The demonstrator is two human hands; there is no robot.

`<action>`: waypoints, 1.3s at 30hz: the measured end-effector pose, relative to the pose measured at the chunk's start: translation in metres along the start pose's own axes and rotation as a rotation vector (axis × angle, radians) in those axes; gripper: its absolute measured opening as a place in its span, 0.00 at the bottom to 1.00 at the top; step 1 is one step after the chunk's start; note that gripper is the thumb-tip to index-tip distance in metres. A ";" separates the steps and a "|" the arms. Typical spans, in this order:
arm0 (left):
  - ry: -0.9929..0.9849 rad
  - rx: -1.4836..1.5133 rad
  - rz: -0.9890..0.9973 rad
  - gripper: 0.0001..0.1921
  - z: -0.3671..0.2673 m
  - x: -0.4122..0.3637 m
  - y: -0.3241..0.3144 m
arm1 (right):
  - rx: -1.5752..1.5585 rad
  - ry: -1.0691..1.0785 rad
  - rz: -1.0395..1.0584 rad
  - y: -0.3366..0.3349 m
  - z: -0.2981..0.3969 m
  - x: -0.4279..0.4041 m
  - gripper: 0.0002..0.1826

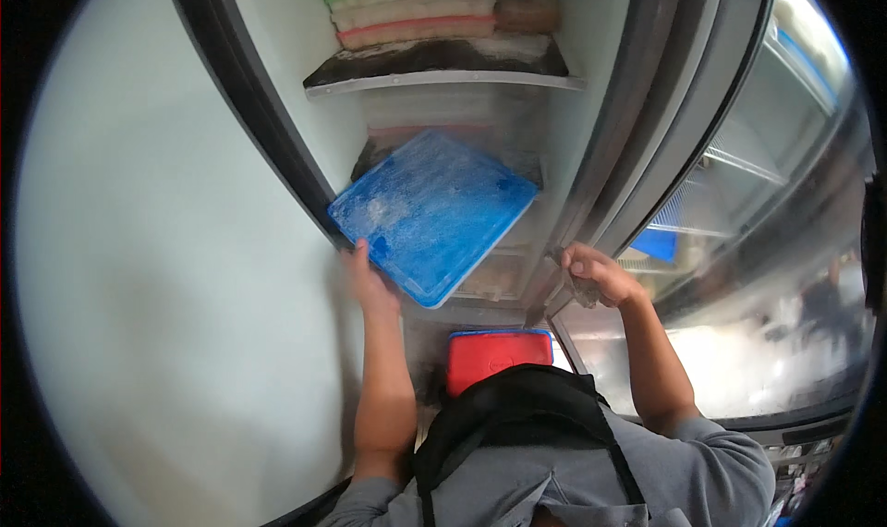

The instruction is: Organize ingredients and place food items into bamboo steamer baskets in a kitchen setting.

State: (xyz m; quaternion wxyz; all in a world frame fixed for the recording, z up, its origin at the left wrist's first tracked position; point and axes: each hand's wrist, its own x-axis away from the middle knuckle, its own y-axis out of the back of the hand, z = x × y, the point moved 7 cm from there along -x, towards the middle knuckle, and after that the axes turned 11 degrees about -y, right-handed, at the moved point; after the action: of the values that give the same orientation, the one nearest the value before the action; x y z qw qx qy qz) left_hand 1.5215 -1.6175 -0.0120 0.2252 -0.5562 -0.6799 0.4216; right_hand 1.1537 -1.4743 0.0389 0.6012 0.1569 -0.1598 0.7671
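Before me is a blue plastic lid [436, 208], dusted with frost, tilted cornerwise in the opening of an upright freezer. A pale rim shows along its lower right edge; whether a container lies beneath it I cannot tell. My left hand [374, 281] grips its near left edge, thumb up and the fingers hidden below. On the other side, beside the freezer's door frame, my right hand [604, 274] is closed around a crumpled greyish cloth or wad [584, 291]. The lid covers much of the lower shelf behind it.
Above sits a shelf [443, 78] with stacked containers [416, 11] with green and red lids. A red container [499, 357] stands low in front of my body. The glass door [755, 264] curves along my right, a pale door panel [173, 250] along my left.
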 end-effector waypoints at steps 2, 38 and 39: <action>0.047 -0.227 -0.101 0.34 0.007 -0.005 0.013 | -0.088 0.059 -0.029 0.000 -0.001 0.003 0.16; -0.271 -0.487 0.147 0.31 0.027 -0.208 -0.184 | 0.012 -0.017 0.118 -0.038 -0.032 -0.044 0.14; -0.649 -0.992 0.250 0.33 0.009 -0.185 -0.200 | 0.006 -0.003 0.108 -0.031 -0.031 -0.048 0.13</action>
State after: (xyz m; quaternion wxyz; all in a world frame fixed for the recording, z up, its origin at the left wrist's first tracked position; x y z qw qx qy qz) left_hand 1.4530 -1.8004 0.1778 -0.3313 -0.5136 -0.7587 0.2257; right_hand 1.1935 -1.4956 -0.0084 0.5581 0.1509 -0.1664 0.7988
